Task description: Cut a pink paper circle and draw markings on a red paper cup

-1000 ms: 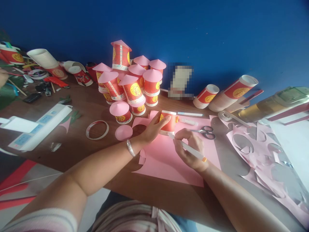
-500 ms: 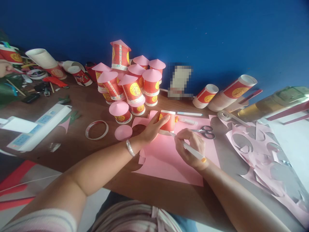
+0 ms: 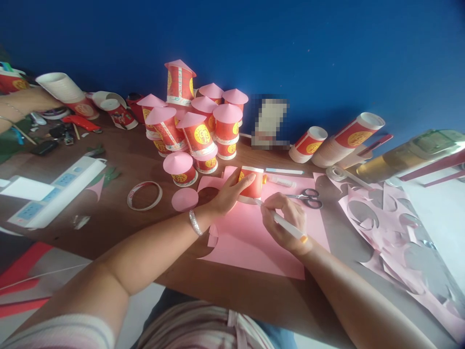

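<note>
**Red cup (image 3: 257, 184) gripped, white pen (image 3: 289, 227) held at its lower edge**

Red cup is grasped around its side by the left hand (image 3: 232, 194), thumb laid across the front. White pen, orange at the rear end, is pinched in the curled fingers of the right hand (image 3: 286, 218); its tip is put at the pale band along the cup's bottom edge, exact contact too small to tell. Cup is located over the far part of a pink sheet (image 3: 250, 247), in front of the coned cups (image 3: 201, 135); whether it is rested on the sheet or lifted slightly cannot be told. Sheet is spread on the brown surface (image 3: 119, 150).

Scissors (image 3: 309, 198) and a glue stick (image 3: 282, 181) are placed just right of the cup. Left of the left hand, a pink disc (image 3: 185, 199) is laid flat, with a tape ring (image 3: 130, 199) beside it. Pink offcuts (image 3: 387, 261) are heaped at far right, near a tall cup stack (image 3: 358, 138). At far left, another person's arm (image 3: 25, 104) is extended behind a leaning white cup stack (image 3: 60, 88); that hand is hidden, grip cannot be told.
</note>
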Motion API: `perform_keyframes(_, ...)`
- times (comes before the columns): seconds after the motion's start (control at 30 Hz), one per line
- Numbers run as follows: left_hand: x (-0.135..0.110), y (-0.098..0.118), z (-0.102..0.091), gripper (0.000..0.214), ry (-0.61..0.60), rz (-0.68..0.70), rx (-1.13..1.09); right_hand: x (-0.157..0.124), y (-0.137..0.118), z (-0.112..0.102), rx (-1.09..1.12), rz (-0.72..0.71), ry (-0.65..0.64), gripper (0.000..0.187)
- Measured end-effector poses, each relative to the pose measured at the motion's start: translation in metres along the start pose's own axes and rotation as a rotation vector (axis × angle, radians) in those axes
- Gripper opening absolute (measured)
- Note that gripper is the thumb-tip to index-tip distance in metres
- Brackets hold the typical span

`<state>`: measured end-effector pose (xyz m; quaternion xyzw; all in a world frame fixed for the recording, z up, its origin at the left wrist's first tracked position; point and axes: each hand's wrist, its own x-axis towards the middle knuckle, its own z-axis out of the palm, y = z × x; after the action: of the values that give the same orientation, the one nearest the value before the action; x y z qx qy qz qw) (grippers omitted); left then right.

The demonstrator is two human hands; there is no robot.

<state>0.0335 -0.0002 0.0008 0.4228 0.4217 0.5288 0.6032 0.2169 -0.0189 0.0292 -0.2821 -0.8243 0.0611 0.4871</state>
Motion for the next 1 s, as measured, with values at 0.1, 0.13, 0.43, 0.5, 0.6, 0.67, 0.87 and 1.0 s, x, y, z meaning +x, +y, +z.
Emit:
perform_keyframes(0.1,0.0004,0.0000,0.0009,0.039,0.002,0.012,-0.005,-0.0005,-0.0002,-0.0001,-0.003,0.006,-0.014,0.021)
perform_keyframes(0.13,0.0005,0.0002,0.0011,0.039,0.003,0.015,0.001,-0.0009,-0.0002,0.0001,-0.002,0.010,-0.017,0.020)
perform_keyframes(0.43,-0.0025,0.0057,0.0019,0.041,-0.035,-0.046,-0.012,-0.0020,0.0017,0.0030,-0.023,0.031,0.008,0.018)
perform_keyframes(0.5,-0.0028,0.0068,0.0021,0.043,-0.049,-0.035,-0.005,-0.0011,0.0019,0.0024,-0.032,0.023,0.011,0.018)
perform_keyframes(0.6,-0.0028,0.0077,0.0023,0.045,-0.041,-0.031,0.009,-0.0002,0.0014,0.0017,-0.048,0.007,0.009,0.019)
perform_keyframes(0.67,-0.0029,0.0080,0.0021,0.047,-0.033,-0.046,0.000,-0.0004,0.0009,0.0018,-0.061,0.009,0.009,0.020)
perform_keyframes(0.87,-0.0020,0.0038,0.0000,0.045,-0.006,-0.046,0.004,-0.0032,-0.0004,0.0039,-0.055,0.034,0.022,0.021)
perform_keyframes(1.0,0.0005,-0.0008,-0.0007,0.039,0.015,0.013,0.011,-0.0042,-0.0018,0.0035,-0.034,0.045,0.002,0.021)
